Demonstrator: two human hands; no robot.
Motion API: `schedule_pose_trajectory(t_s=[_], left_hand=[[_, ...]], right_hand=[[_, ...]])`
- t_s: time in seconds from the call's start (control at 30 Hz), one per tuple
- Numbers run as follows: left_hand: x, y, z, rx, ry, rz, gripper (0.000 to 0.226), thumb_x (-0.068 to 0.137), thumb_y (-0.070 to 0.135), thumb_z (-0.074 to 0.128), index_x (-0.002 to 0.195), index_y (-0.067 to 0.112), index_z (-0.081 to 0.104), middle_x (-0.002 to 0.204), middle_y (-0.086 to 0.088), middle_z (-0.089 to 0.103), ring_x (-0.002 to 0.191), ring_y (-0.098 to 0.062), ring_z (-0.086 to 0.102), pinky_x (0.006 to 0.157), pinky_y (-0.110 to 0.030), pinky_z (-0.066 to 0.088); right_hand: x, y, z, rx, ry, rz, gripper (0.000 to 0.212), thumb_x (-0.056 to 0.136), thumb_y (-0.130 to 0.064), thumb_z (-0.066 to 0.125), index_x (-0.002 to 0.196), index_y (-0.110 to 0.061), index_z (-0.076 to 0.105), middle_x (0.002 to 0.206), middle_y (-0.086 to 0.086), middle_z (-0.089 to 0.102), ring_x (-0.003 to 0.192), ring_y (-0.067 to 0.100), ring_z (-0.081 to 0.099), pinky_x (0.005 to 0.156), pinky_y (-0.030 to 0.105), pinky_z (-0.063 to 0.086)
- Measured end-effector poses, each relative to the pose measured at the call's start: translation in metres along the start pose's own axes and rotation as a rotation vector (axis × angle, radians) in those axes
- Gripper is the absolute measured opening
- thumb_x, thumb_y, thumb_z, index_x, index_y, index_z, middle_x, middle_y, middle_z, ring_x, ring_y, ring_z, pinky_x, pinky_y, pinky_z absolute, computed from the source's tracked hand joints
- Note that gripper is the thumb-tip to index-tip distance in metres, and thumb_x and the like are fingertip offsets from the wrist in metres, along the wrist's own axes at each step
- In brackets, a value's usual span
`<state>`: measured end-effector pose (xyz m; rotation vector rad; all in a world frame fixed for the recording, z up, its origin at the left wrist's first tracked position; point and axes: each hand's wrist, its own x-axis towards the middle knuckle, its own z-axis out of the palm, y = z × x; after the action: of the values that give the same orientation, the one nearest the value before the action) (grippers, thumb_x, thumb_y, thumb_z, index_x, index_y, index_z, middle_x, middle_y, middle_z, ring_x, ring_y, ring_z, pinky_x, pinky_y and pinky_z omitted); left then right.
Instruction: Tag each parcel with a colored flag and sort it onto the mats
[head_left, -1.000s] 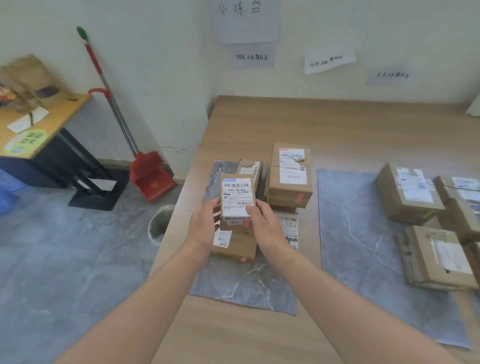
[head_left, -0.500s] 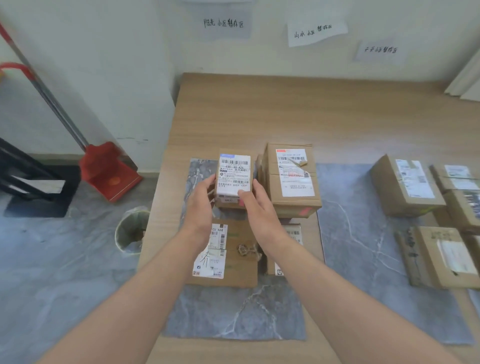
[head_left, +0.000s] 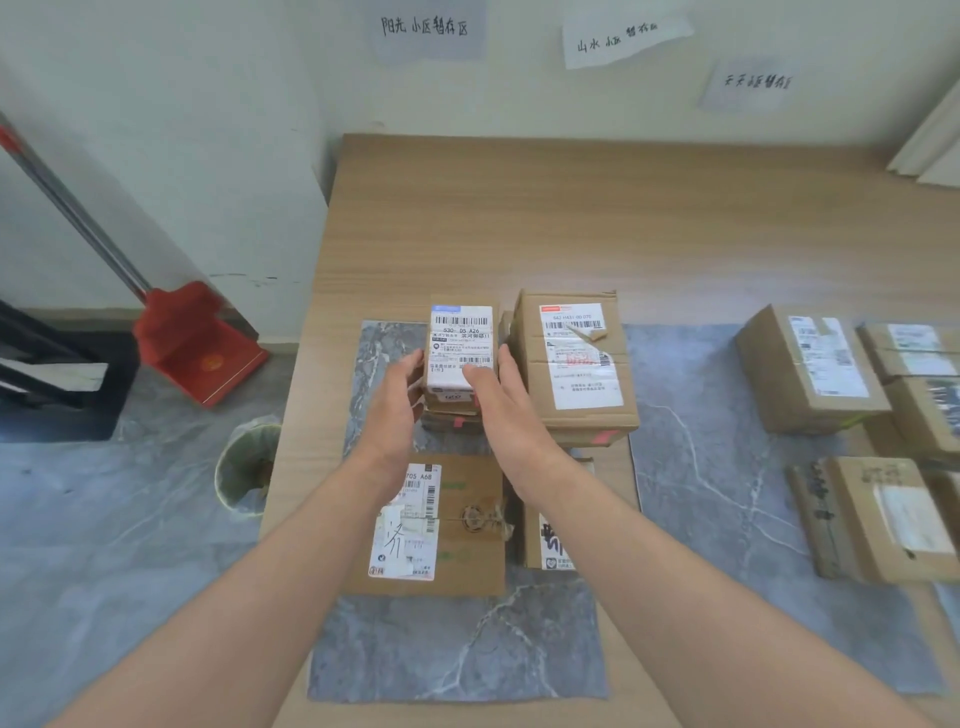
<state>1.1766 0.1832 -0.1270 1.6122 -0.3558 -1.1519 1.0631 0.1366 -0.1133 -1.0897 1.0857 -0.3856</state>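
Sorting is the step in hand, as I judge it: both hands hold a small parcel (head_left: 460, 338) over the far end of the left mat (head_left: 452, 654), just beside a larger box (head_left: 571, 374) that shows a red flag (head_left: 602, 437) at its near lower edge. The left hand (head_left: 395, 415) has its fingers against the parcel's left side, and the right hand (head_left: 501, 415) lays its thumb on the white label with its fingers along the right side, so the parcel is pinched between the two. It sits directly above a lower box (head_left: 452, 423) with a red tab on it, though whether it already rests there or hangs just clear is hard to tell from this angle. No flag shows on the held parcel itself; it may be hidden. The next move calls for settling it squarely on that box, then spreading both hands without nudging the stack and turning to another untagged parcel.
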Motion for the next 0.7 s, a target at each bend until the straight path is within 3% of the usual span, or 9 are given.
schedule_pose_trajectory(t_s=[0.1,0.23,0.3,0.4,0.53,0.7], left_hand=[[-0.003,0.002,0.000,-0.028,0.031,-0.010,0.033,0.107,0.037,0.033,0.105,0.035,0.067,0.099,0.021,0.073,0.112,-0.005,0.061,0.101,-0.027,0.043],[-0.017,0.008,-0.005,-0.014,0.058,-0.011,0.044,0.105,0.040,0.035,0.144,0.025,0.051,0.144,0.008,0.052,0.137,-0.012,0.044,0.120,-0.036,0.030],[-0.026,0.011,-0.007,-0.005,0.062,0.011,0.049,0.105,0.041,0.034,0.150,0.025,0.045,0.154,0.006,0.044,0.143,-0.014,0.038,0.122,-0.039,0.026],[-0.047,0.017,-0.007,-0.005,0.073,0.039,0.053,0.102,0.046,0.037,0.151,0.026,0.043,0.158,0.003,0.039,0.146,-0.017,0.035,0.123,-0.042,0.024],[-0.081,0.021,-0.004,0.014,0.075,0.101,0.060,0.097,0.050,0.037,0.152,0.026,0.042,0.159,0.004,0.037,0.147,-0.016,0.033,0.123,-0.043,0.023],[-0.133,0.030,0.007,-0.001,0.066,0.135,0.053,0.104,0.043,0.033,0.153,0.023,0.041,0.159,0.004,0.038,0.146,-0.015,0.033,0.123,-0.040,0.023]], right_hand=[[-0.005,-0.004,0.000,0.000,-0.008,-0.012,0.067,0.108,-0.038,0.042,0.163,-0.035,0.005,0.133,-0.026,0.037,0.128,-0.003,0.034,0.107,0.024,0.024],[-0.015,-0.006,0.002,0.003,-0.012,-0.007,0.069,0.106,-0.045,0.043,0.163,-0.036,0.004,0.160,-0.021,0.028,0.138,-0.001,0.028,0.110,0.025,0.021],[-0.024,-0.007,0.003,0.005,-0.023,-0.012,0.070,0.105,-0.048,0.043,0.163,-0.037,0.004,0.165,-0.020,0.021,0.136,-0.003,0.025,0.110,0.025,0.020],[-0.039,-0.008,0.002,0.007,-0.042,-0.019,0.069,0.106,-0.048,0.042,0.163,-0.037,0.005,0.165,-0.019,0.022,0.134,-0.004,0.025,0.109,0.026,0.020],[-0.068,-0.011,0.001,-0.005,-0.041,-0.048,0.066,0.105,-0.053,0.040,0.162,-0.039,0.011,0.169,-0.018,0.012,0.153,0.007,0.014,0.118,0.033,0.016],[-0.109,-0.014,-0.008,-0.003,-0.051,-0.103,0.062,0.104,-0.055,0.039,0.161,-0.041,0.017,0.168,-0.014,0.021,0.152,0.009,0.021,0.112,0.031,0.019]])
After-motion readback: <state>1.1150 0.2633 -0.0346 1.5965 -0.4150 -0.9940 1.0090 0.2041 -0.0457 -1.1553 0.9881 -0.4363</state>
